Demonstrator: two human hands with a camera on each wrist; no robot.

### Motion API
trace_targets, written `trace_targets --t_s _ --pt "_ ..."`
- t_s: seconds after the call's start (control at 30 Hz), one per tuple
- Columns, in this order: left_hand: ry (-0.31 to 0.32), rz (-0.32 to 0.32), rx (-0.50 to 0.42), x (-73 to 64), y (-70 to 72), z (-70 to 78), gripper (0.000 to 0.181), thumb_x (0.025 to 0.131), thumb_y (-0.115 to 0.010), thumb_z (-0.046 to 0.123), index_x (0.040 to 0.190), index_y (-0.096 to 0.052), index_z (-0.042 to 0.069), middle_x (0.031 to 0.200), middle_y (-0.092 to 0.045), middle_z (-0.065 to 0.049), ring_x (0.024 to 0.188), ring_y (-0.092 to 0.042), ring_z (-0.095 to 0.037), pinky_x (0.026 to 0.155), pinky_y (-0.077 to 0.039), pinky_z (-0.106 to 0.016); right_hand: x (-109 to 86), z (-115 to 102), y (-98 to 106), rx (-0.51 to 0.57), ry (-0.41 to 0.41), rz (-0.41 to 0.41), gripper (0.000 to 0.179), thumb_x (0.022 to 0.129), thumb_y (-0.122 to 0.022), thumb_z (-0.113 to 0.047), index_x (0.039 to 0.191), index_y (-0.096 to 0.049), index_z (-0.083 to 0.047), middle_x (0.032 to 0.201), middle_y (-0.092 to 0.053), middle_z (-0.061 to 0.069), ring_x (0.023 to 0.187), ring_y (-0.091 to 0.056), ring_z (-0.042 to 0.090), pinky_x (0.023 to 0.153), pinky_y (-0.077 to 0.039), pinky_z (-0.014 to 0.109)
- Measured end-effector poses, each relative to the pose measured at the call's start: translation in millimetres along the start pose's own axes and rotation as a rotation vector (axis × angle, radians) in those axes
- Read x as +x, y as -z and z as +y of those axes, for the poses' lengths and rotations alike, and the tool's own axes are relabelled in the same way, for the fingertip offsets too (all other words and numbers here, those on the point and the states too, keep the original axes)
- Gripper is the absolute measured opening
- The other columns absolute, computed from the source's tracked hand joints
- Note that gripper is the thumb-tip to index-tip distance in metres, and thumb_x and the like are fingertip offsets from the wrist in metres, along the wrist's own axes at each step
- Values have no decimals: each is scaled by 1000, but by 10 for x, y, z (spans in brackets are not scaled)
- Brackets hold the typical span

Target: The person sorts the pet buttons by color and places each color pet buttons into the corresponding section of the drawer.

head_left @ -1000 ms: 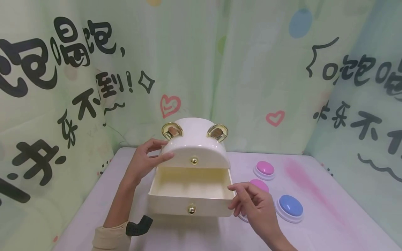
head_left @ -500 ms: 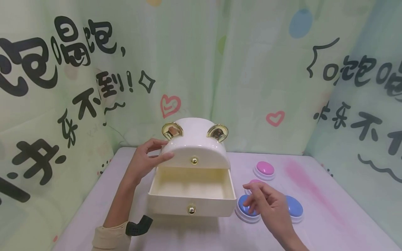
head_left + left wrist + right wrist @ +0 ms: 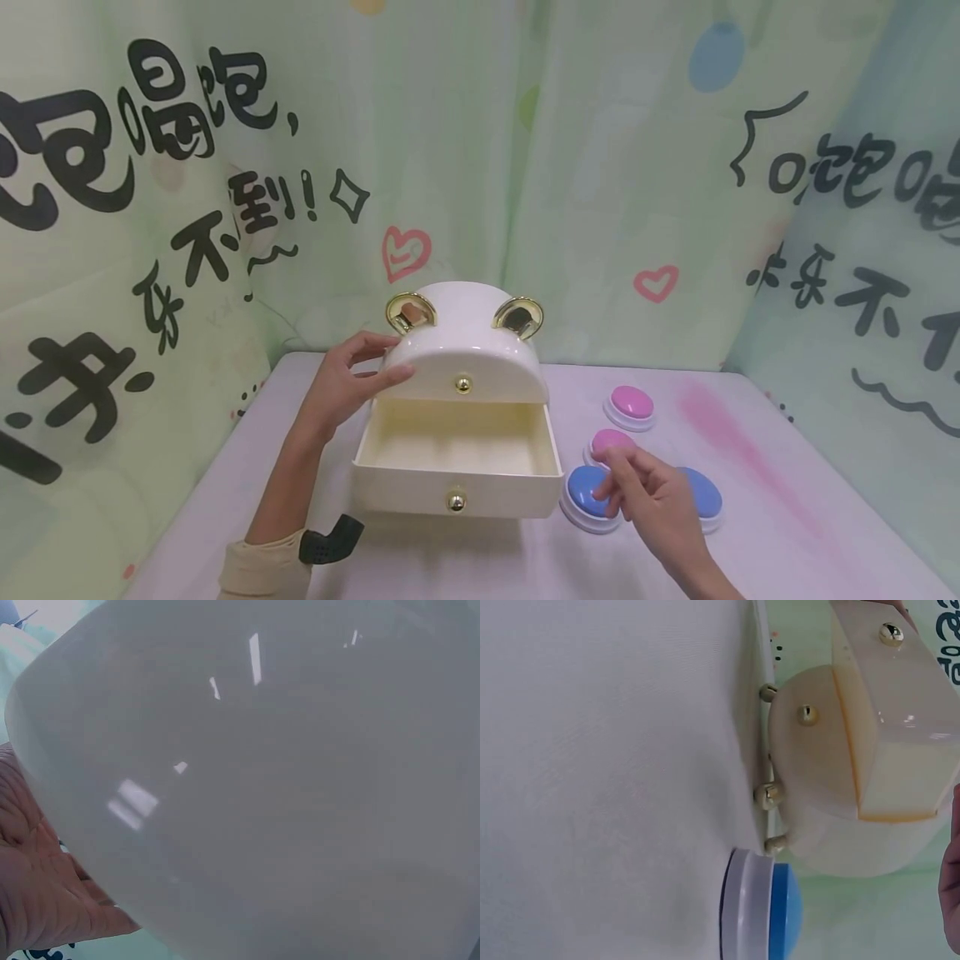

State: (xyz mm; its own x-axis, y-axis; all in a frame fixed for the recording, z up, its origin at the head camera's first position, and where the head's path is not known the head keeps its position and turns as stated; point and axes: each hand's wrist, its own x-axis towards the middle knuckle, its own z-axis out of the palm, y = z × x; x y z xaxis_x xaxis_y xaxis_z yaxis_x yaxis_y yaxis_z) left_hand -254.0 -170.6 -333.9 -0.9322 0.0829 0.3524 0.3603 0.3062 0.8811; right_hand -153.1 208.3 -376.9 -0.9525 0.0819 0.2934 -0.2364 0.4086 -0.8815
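A glossy white storage box (image 3: 472, 362) with gold ears stands on the table. Its lower drawer (image 3: 457, 492) is pulled out and bare inside; the rounded upper drawer front, with a gold knob (image 3: 463, 384), is closed. My left hand (image 3: 347, 385) grips the rounded left side of the box, thumb at the front. In the left wrist view the white shell (image 3: 262, 787) fills most of the picture, with the hand (image 3: 45, 877) along its edge. To the right of the drawer, my right hand (image 3: 652, 500) hovers over the buttons, fingers loosely bent, holding nothing.
Two pink push buttons, one farther back (image 3: 632, 403) and one nearer (image 3: 611, 442), stand right of the box. A blue push button (image 3: 587, 490) sits beside the drawer's corner, another blue one (image 3: 705, 493) partly behind my right hand. Printed curtains (image 3: 600, 208) enclose the table (image 3: 757, 467).
My right hand has left the right corner of the pulled-out drawer and moved right, over the buttons, uncovering the nearer blue one. The left hand and the box have stayed put.
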Motion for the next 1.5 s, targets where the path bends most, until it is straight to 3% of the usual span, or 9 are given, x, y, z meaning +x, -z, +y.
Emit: trace_targets --t_s 0.23,0.8,0.93,1.1,1.27,1.37,1.5 --pt "4 -2 -4 14 -1 -14 48 87 -83 33 128 -66 12 132 -64 -7 131 -54 -27 106 -48 -52 74 170 -8 -40 -97 -26 33 106 -57 -30 119 -70 -2 72 -70 3 59 -62 17 52 -48 25" --pt "1 -3 -3 26 -3 -4 49 87 -83 33 128 -66 12 132 -64 -8 131 -54 -27 106 -48 -52 282 596 128 -151 -94 -56 35 106 -58 -31 113 -70 1 71 -69 3 58 -61 14 53 -41 25" --pt "2 -2 2 27 -4 0 49 87 -83 33 128 -66 11 132 -64 -8 130 -54 -28 106 -48 -53 304 640 153 -179 -23 -54 28 105 -60 -27 107 -70 -1 70 -69 2 59 -61 13 54 -43 25" --pt "1 -1 1 24 1 -1 48 87 -83 32 127 -66 11 132 -65 -7 130 -55 -27 106 -49 -52 313 701 185 -256 189 -34 13 96 -72 -14 107 -72 -7 72 -71 -3 60 -62 9 53 -48 24" --pt "2 4 -1 19 11 -6 49 87 -83 33 127 -66 12 132 -64 -7 130 -55 -27 106 -49 -51 326 761 207 -345 390 -29 28 83 -84 -8 108 -71 -11 80 -75 -5 64 -60 0 54 -49 24" --pt "4 5 -1 16 14 -7 49 87 -83 33 127 -66 12 132 -64 -7 130 -55 -27 106 -49 -51 335 779 217 -399 433 -40 33 80 -86 -10 109 -70 -11 85 -76 -3 66 -59 -3 56 -49 24" --pt "6 6 4 19 13 -15 49 87 -83 33 127 -66 12 132 -64 -7 130 -55 -27 106 -49 -52 343 795 233 -438 430 -80 37 79 -89 -17 111 -70 -13 94 -77 2 67 -58 -3 57 -49 24"
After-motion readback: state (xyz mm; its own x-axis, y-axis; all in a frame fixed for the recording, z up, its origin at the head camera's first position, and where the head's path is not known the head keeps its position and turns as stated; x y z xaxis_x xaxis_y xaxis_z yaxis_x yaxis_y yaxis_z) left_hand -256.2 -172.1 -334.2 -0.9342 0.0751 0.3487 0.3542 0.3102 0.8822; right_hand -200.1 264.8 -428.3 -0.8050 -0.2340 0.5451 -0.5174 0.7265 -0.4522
